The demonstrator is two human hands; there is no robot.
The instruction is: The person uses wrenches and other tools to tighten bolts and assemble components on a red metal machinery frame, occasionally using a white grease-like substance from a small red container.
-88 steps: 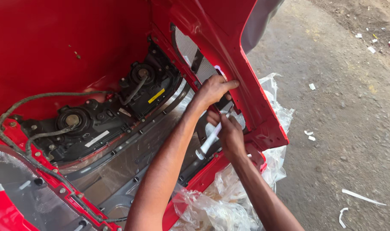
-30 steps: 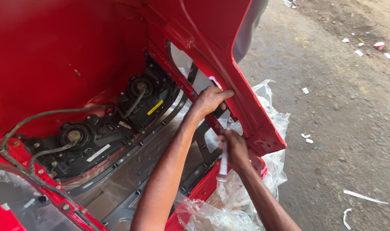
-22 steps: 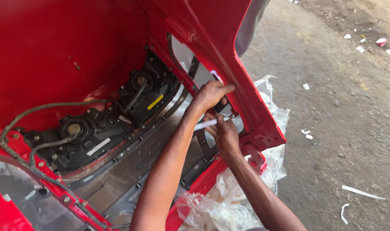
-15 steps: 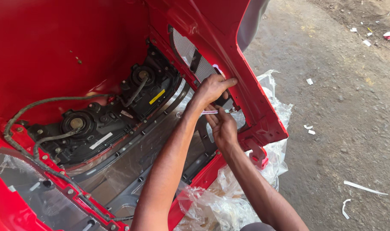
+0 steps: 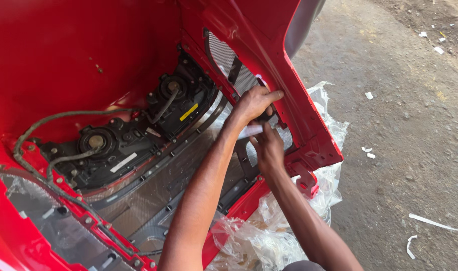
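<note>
At the bottom of the frame crumpled clear plastic sheeting [image 5: 269, 236] lies on the ground under the lower edge of a red car bumper [image 5: 63, 55], which fills the left and centre of the picture with its inner side turned up. Two bare forearms rise from the bottom centre toward the middle of the frame.

The right hand [image 5: 267, 146] sits just right of centre, its fingers closed around a short white strip [image 5: 250, 131], pinching it at the inner face of the bumper's right-hand flange. The strip lies nearly level, its left end sticking out toward the other wrist. Directly above it, the left hand [image 5: 253, 103] presses on the same flange, thumb stretched right along the red edge and fingers curled down over the spot where the strip meets the panel; whether these fingers also grip the strip I cannot tell.

Left of the hands, a grey inner panel [image 5: 174, 175] runs diagonally toward the lower left. Beyond it, at centre left, sits a black headlamp housing [image 5: 138, 130] with two round sockets, a yellow sticker and a braided cable [image 5: 53, 120] looping to the left edge. Above the left hand a mesh grille [image 5: 221, 52] fills an opening.

On the right, farther off, bare ground [image 5: 399, 100] carries scattered white scraps [image 5: 430, 222].
</note>
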